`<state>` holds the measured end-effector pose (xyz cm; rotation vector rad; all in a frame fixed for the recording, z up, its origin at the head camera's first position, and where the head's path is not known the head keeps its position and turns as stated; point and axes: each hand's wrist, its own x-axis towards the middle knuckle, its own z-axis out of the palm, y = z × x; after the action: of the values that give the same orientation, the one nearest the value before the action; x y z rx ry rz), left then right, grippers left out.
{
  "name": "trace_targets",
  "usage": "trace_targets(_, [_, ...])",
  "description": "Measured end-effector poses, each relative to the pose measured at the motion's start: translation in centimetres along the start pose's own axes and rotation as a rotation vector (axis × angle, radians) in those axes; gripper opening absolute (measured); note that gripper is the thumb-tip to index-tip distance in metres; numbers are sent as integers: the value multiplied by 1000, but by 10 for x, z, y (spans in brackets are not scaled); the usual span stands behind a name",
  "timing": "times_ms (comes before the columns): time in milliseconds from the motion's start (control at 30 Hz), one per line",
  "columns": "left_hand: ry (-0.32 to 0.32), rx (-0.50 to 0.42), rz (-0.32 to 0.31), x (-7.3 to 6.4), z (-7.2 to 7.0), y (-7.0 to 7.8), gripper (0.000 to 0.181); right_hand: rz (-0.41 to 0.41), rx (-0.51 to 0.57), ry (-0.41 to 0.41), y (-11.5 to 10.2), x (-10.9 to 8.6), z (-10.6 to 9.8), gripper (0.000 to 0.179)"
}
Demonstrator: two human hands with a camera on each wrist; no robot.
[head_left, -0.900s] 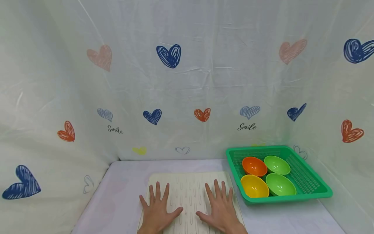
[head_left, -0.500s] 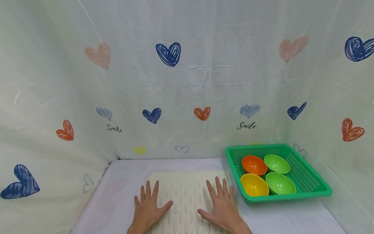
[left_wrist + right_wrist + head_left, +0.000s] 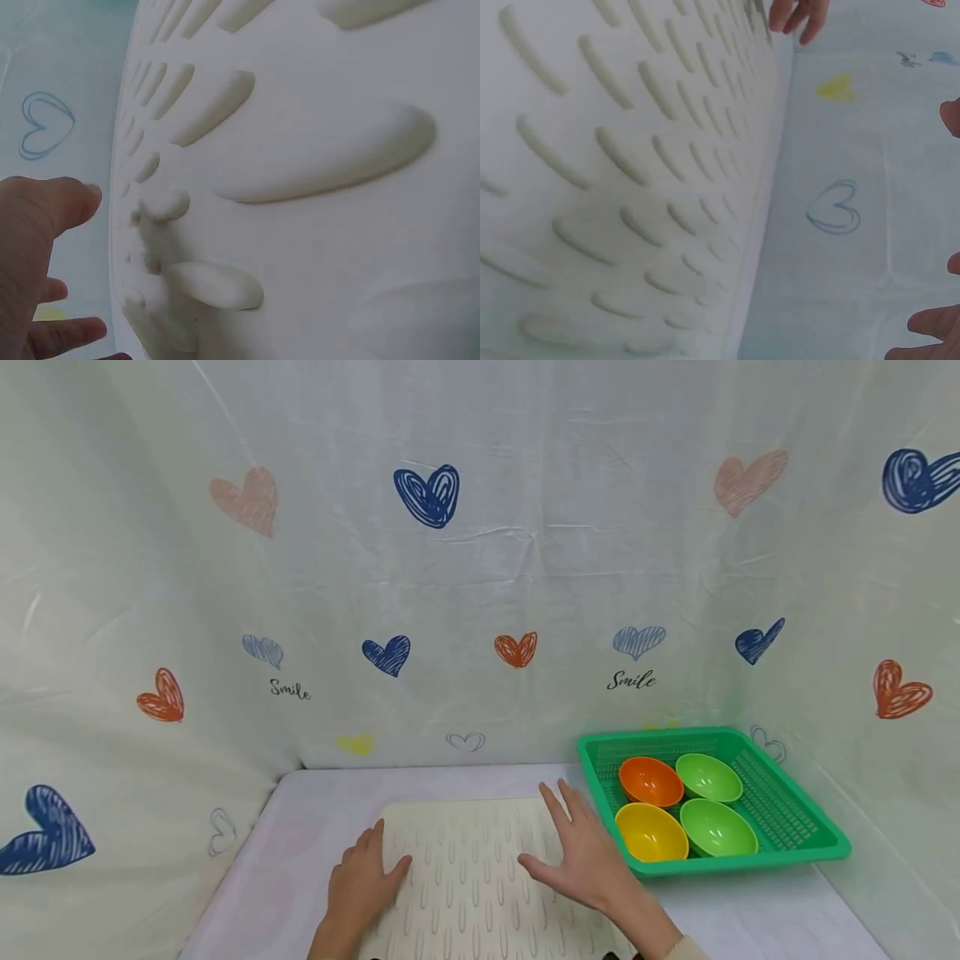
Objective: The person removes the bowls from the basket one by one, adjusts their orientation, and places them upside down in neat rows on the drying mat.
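A cream mat point(image 3: 472, 868) with raised oblong bumps lies flat on the table in the head view. My left hand point(image 3: 362, 877) is at the mat's left edge, thumb spread from the fingers; whether it touches the mat I cannot tell. In the left wrist view that hand point(image 3: 30, 255) shows beside the bumps, holding nothing. Over the mat's right side, fingers spread and holding nothing, is my right hand point(image 3: 585, 856), close to the green basket point(image 3: 802, 860). Inside the basket sit an orange bowl point(image 3: 651, 782), a yellow bowl point(image 3: 652, 832) and two light green bowls point(image 3: 717, 828).
The white tablecloth point(image 3: 270, 860) covers the table left of the mat. A pale curtain point(image 3: 480, 568) printed with hearts hangs behind and along both sides. The basket stands at the table's back right, close to the curtain.
My left hand has moved left from over the mat to its left edge. My right hand has moved forward and right, towards the basket. The mat and bowls look unmoved.
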<state>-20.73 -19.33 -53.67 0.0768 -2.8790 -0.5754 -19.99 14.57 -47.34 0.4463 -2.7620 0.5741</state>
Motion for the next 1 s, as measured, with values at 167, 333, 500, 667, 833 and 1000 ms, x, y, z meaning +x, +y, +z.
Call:
trace_targets(167, [34,-7,-64,5,-1,-3,60,-1,12,40,18,20,-22,98])
trace_targets(333, [-12,-9,-158,10,-2,-8,44,25,47,84,45,38,-38,97])
trace_targets(500, [-56,-46,-207,13,-3,-13,33,74,85,61,75,54,-50,97])
trace_targets(667, [-70,-72,-211,17,-7,-12,22,150,160,19,102,64,-60,99])
trace_targets(833, [-51,-54,-198,20,-11,-10,17,187,229,2,129,73,-62,100])
trace_targets(1000, [-39,-49,-215,21,-12,-7,12,225,267,-20,150,77,-61,102])
